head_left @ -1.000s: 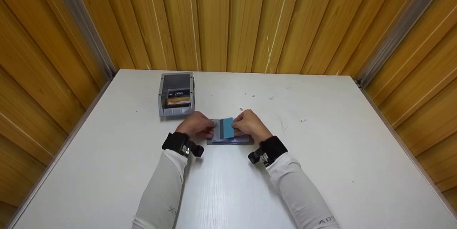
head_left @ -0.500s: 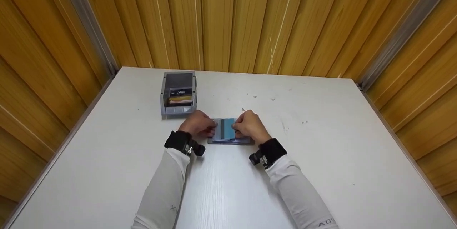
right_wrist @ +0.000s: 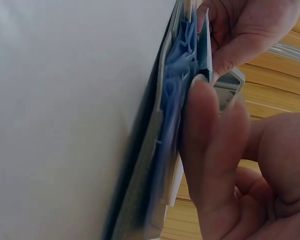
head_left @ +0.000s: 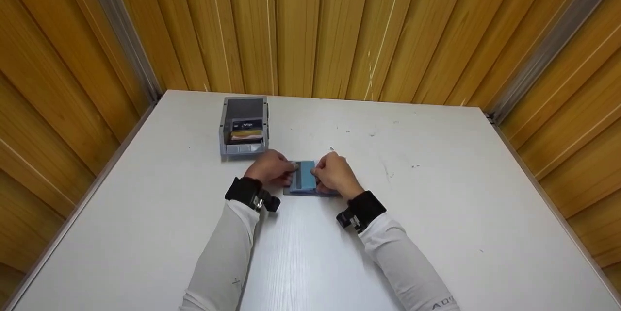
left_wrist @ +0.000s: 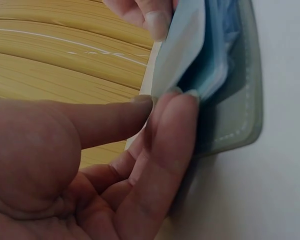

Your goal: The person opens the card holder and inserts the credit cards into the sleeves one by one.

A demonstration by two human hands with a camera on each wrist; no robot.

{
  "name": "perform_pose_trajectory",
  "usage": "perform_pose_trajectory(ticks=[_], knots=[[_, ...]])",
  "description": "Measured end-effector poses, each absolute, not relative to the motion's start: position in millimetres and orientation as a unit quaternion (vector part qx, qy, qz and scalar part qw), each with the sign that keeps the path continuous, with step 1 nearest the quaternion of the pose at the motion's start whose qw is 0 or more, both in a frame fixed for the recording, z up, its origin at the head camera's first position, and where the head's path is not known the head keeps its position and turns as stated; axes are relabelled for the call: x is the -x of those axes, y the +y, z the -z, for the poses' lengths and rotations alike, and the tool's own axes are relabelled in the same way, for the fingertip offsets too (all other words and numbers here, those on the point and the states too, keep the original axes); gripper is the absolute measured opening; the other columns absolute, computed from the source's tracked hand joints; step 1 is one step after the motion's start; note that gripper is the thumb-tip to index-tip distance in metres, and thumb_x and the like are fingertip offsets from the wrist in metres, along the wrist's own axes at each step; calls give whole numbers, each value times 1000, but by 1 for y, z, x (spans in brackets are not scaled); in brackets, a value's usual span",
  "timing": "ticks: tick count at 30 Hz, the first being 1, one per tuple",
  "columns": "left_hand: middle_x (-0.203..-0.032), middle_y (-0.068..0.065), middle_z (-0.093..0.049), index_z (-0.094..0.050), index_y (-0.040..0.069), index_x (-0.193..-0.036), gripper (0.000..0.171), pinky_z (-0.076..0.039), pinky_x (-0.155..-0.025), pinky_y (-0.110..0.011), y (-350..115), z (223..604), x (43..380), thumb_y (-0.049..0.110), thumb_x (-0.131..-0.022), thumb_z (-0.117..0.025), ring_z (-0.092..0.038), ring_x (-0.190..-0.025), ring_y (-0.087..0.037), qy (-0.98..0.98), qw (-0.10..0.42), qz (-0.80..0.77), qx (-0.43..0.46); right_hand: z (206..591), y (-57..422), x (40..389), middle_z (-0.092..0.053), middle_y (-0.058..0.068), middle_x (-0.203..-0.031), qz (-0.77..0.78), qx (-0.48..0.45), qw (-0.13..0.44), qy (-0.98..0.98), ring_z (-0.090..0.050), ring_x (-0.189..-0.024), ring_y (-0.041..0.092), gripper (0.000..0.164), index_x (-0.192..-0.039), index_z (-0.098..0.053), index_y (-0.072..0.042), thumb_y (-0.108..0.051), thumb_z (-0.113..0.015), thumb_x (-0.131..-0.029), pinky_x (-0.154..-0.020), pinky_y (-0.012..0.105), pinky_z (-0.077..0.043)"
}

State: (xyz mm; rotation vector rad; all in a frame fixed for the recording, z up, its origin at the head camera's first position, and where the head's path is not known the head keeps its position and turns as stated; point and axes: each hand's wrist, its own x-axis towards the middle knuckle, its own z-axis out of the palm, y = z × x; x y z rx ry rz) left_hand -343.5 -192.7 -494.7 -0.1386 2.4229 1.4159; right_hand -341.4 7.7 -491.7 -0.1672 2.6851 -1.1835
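A card holder (head_left: pixel 315 194) with a grey stitched cover (left_wrist: pixel 235 117) lies spread on the white table, its clear bluish plastic sleeves (right_wrist: pixel 179 70) raised in the right wrist view. A light blue card (head_left: pixel 307 175) with a dark stripe stands tilted over it, overlapping a sleeve. My left hand (head_left: pixel 272 168) pinches the sleeve's left edge between thumb and fingertips. On the other side, my right hand (head_left: pixel 335 173) pinches the card's right edge. The card's left end is partly hidden by the left thumb and the sleeve.
A grey plastic bin (head_left: pixel 242 149) stands behind my left hand, with several cards (head_left: pixel 246 135) inside, one marked "Vip". Wood-patterned panels (head_left: pixel 296 34) wall in the table's back and sides. Black wrist cameras (head_left: pixel 351 219) sit close above the table.
My right hand has shifted slightly left with the blue card, bringing its stripe closer to the left thumb. The left hand keeps its pinch. The head view has shifted a little.
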Motion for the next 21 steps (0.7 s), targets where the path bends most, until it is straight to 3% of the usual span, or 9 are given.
perform_pose_trajectory(ticks=[13,21], knots=[[-76,0,-70,-74,-4,-111,26,-53,-60,-20,-190,495,343,20,-101,-77,-67,-63,-8,850,166,-497,57,488,10,339,-81,14,-78,372,88,91,920,-69,-49,9,15,-94,-81,4,-9,-77,-100,-50,23,-58],[-66,1,-69,-80,-2,-92,18,-54,-57,-21,-190,493,341,16,-97,-80,-67,-58,-9,860,137,-489,43,485,11,340,-82,13,-80,374,86,83,920,-70,-50,10,11,-92,-81,3,-8,-81,-96,-51,24,-59]])
